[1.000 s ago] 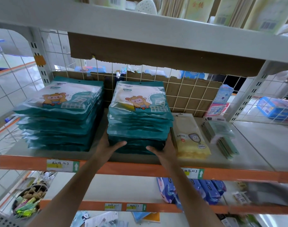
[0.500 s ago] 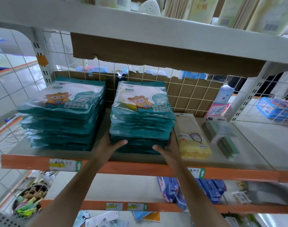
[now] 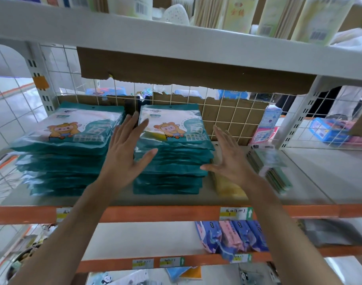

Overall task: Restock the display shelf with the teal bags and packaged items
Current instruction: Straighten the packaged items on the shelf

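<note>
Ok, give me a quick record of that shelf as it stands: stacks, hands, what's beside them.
stacks: left stack and right stack of teal bags, flat piles, narrow gap between them
surface: shelf with orange front edge
left hand: open, fingers straight, at the right stack's left side
right hand: open, fingers straight, at the right stack's right side
grip: none; contact with the bags cannot be told
right of stacks: yellow pack, then green packs
</note>
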Motion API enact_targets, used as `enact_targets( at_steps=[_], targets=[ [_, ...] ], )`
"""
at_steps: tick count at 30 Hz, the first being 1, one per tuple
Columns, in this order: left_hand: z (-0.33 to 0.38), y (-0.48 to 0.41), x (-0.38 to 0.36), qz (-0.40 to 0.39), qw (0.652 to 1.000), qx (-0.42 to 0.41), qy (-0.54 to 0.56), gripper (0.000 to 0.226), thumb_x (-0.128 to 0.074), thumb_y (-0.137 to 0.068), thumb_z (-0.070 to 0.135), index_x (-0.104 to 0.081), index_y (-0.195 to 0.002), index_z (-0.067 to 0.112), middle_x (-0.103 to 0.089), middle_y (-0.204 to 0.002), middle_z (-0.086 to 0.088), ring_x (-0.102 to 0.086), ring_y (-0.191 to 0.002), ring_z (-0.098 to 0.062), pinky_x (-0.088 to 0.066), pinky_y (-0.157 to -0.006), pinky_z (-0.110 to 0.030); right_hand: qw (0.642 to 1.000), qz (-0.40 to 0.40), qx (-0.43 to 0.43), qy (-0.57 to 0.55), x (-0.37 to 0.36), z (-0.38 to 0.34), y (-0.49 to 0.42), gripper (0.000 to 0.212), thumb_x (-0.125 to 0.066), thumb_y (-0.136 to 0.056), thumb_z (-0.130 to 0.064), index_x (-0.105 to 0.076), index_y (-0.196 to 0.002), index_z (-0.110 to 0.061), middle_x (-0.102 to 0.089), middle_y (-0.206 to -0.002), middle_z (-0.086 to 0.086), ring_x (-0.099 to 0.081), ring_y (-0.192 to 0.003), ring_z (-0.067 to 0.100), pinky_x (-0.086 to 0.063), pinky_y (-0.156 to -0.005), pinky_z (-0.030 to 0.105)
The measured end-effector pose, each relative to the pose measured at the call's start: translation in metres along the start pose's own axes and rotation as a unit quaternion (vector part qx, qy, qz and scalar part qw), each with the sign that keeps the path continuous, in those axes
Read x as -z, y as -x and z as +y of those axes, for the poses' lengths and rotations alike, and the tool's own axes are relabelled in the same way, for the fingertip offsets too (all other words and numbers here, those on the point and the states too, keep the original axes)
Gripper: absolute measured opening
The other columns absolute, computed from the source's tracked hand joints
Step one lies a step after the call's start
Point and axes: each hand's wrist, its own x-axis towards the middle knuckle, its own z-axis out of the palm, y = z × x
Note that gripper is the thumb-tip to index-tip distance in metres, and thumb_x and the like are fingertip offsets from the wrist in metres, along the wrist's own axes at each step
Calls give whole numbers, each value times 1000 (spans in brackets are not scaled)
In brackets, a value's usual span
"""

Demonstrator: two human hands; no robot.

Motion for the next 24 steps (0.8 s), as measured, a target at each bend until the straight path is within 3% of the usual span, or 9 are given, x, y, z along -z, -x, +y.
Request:
enact_targets(
  at_steps=[2,5,9,12,16,20,24],
  targets=[
    [13,-10,4,-18,995,-39,-87,70,-34,-86,60,-32,-144,21,-16,-155,-1,-6,-143,-14,3,-117,-32,998,-15,0,61,5,-1,-2,109,-70,-74,-50,2,-150,-18,-4,-158,6,1,-145,23,-3,-116,40],
    [29,-14,0,-45,979,-94,-174,65,-32,-87,54,-38,-141,19,-27,-152,-8,-16,-142,-22,-8,-115,-47,991,-25,-5,132,7,-2,4,103,-63,-79,-54,4,-150,-20,-2,-159,7,1,-146,24,-5,-119,43],
    [42,-13,-15,-106,956,-136,-238,66,-30,-86,54,-44,-138,16,-38,-147,-11,-31,-137,-29,-15,-111,-53,983,-24,-17,181,6,-1,24,94,-56,-84,-55,3,-150,-23,-2,-159,6,1,-146,24,-1,-116,41],
    [50,-12,-25,-133,945,-153,-256,67,-31,-86,52,-44,-137,12,-40,-145,-15,-34,-135,-33,-16,-108,-56,984,-20,-47,172,6,8,37,91,-54,-85,-56,2,-150,-25,-2,-159,5,3,-146,24,2,-116,42],
    [62,-12,-40,-118,941,-186,-257,63,-57,-84,45,-45,-136,11,-41,-143,-17,-33,-136,-35,-19,-109,-57,984,-16,-75,162,10,26,48,89,-54,-86,-53,1,-150,-25,-1,-159,5,5,-146,25,4,-115,40],
    [85,-18,-64,-101,944,-211,-233,60,-39,-85,46,-45,-134,13,-35,-147,-17,-19,-140,-33,-13,-112,-52,984,-38,-69,162,16,56,55,96,-61,-81,-53,-1,-150,-25,0,-159,4,7,-145,24,5,-115,40],
    [113,-20,-103,-104,943,-239,-207,56,-42,-84,41,-51,-131,12,-32,-149,-16,-15,-140,-32,-9,-113,-50,986,-68,-69,133,27,88,56,101,-66,-79,-49,3,-150,-27,2,-159,2,7,-145,25,0,-115,42]
  ],
)
